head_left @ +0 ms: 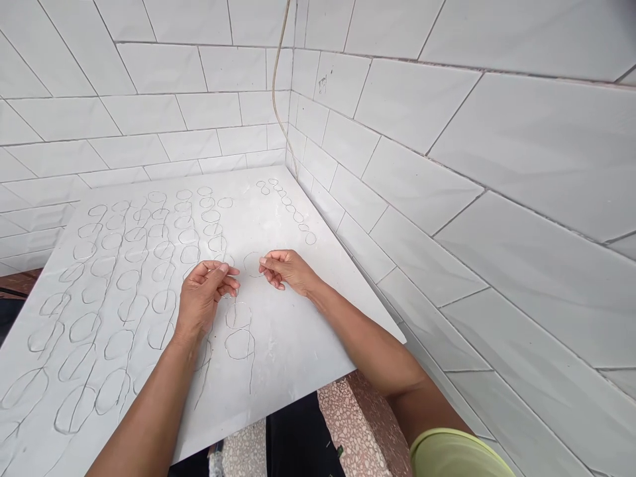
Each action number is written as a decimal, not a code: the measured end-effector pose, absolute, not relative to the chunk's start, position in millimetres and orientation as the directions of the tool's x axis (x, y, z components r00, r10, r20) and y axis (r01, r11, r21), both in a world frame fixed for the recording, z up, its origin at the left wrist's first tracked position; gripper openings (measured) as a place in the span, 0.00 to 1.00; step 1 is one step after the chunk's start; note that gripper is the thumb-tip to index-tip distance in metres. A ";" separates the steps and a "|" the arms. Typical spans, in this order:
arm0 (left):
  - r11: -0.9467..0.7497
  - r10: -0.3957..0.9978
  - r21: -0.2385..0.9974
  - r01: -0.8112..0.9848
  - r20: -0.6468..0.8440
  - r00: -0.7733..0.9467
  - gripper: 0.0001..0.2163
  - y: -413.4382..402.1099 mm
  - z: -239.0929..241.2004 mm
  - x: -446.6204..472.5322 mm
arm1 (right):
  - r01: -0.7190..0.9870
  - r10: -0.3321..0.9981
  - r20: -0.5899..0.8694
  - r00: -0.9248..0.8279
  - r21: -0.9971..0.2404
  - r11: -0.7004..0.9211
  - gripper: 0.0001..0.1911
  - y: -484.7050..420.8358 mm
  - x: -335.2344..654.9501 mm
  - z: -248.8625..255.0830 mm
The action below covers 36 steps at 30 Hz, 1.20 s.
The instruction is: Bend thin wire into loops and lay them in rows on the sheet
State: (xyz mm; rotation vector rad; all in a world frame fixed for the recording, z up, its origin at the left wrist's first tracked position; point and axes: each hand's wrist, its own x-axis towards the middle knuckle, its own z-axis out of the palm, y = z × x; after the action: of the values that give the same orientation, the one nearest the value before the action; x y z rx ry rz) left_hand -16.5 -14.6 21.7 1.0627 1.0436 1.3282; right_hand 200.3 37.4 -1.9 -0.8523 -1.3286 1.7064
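A thin ring, like fine wire or thread, is pinched at its right side between the thumb and fingertips of my right hand. Just left of that ring, my left hand has its thumb pressed to its forefinger; whatever lies in that pinch is too fine to make out. Below my left fingertips, two joined rings rest on the white board, a loose tail trailing toward me. Long rows of similar linked rings cover the board's left part, some hidden under my left forearm.
White tiled walls meet in a corner behind and to the right of the board. A cable hangs down that corner. A short chain of small rings lies far right on the board. A light green rounded rim shows at bottom right.
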 end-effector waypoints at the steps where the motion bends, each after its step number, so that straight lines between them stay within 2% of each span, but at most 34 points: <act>1: -0.022 1.000 0.977 -0.214 0.020 -0.011 0.10 -14.7 20.7 -14.3 | -0.209 0.905 -0.047 -0.423 -0.967 -0.148 0.21 36.8 198.2 -2.9; 6: -0.015 1.000 0.997 -0.073 0.016 0.016 0.20 -20.9 14.7 2.1 | -0.305 0.954 -0.083 -0.288 -0.936 -0.173 0.22 33.0 188.4 -6.8; 10: -0.032 0.999 0.995 0.091 0.034 -0.024 0.18 -26.1 8.7 10.8 | -0.313 0.960 -0.098 -0.263 -0.932 -0.181 0.23 26.7 178.9 -10.3; 16: -0.058 0.992 0.998 0.030 0.061 -0.110 0.17 -24.6 6.4 7.3 | -0.169 0.908 -0.116 -0.403 -0.965 -0.198 0.21 19.9 174.1 -9.9; 18: -0.047 0.991 0.999 0.015 0.048 -0.122 0.18 -23.3 8.6 3.9 | -0.117 0.903 -0.095 -0.419 -0.981 -0.158 0.20 20.5 177.9 -5.7; 23: -0.033 0.984 0.991 0.127 0.055 -0.170 0.18 -22.9 12.0 -1.4 | 0.010 0.961 0.040 -0.274 -0.999 0.044 0.16 22.5 184.3 1.3; 28: -0.058 0.981 0.974 0.219 0.096 -0.166 0.17 -25.7 10.3 0.0 | 0.061 0.948 0.089 -0.307 -0.992 0.113 0.14 19.3 180.2 -4.2; 32: -0.026 0.987 0.983 0.181 0.055 -0.152 0.16 -25.4 12.2 0.4 | 0.064 0.935 0.101 -0.339 -0.989 0.130 0.13 18.0 179.2 -7.1; 36: 0.024 0.989 0.999 -0.022 -0.027 -0.143 0.19 -21.7 14.4 0.1 | 0.050 0.931 0.062 -0.359 -0.995 0.086 0.12 19.5 180.0 -8.2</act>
State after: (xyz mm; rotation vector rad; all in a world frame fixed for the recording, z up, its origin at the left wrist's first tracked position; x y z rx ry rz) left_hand 0.1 -21.7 14.4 1.1036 1.3104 1.3048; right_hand 180.0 19.5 -8.2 -1.0048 -1.5590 1.3808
